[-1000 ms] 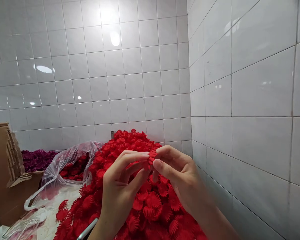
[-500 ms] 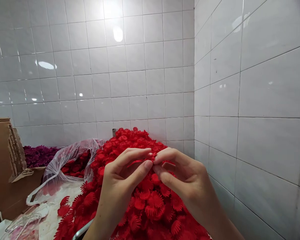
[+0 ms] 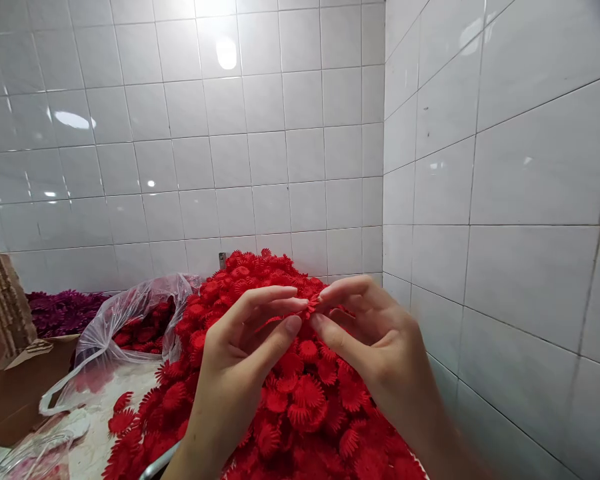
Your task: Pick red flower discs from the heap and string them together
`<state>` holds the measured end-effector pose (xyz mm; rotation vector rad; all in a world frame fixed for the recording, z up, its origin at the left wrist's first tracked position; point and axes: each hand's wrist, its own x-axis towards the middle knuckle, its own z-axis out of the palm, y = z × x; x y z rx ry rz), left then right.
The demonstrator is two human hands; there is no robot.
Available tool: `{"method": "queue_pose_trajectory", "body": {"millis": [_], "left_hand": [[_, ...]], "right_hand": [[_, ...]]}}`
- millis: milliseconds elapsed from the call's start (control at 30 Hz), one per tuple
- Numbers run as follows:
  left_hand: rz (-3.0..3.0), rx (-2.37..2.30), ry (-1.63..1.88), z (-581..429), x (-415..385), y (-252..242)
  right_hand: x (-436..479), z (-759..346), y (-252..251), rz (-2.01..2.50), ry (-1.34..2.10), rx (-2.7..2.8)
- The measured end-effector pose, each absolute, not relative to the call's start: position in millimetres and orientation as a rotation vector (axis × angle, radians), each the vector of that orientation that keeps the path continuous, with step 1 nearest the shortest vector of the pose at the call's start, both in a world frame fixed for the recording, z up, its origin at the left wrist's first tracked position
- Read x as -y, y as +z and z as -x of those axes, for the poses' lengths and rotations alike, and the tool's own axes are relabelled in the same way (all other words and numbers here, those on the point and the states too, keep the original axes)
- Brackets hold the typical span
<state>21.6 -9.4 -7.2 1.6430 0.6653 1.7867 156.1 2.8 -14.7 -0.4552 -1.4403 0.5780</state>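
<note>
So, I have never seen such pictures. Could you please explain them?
No machine here: these are a person's bare hands, seen from one camera worn on the head, looking forward and down. The fingertips of the left hand and right hand meet at a small red flower; which hand grips it, I cannot tell. Below and behind is a large red pile of such flowers. Left of it, a clear bag lies on a pale surface, near a box.
</note>
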Motion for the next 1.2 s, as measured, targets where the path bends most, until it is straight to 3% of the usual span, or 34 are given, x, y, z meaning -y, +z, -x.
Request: {"method": "queue_pose_trajectory", "body": {"millis": [133,300,533,700,933,1200], "left_hand": [[-1.579,-0.632,1.752,-25,9,-7],[-1.656,-0.805,1.759,-23,2,-8],[-1.952,-0.888,1.294,-20,-8,-13],[-1.96,-0.848,1.357,-23,-11,-15],[-1.599,-0.723,1.39,-24,-14,-14],[-1.656,-0.867,1.462,-22,-19,-17]], "right_hand": [[-6,-153,-18,0.555,0.404,1.446],[-10,-155,-17,0.509,0.579,1.516],[-15,-154,-17,0.458,0.791,1.504],[-19,-158,-16,0.532,0.524,1.522],[-18,-167,-10,0.498,0.677,1.487],[-20,-166,-12,0.498,0.666,1.475]]}}
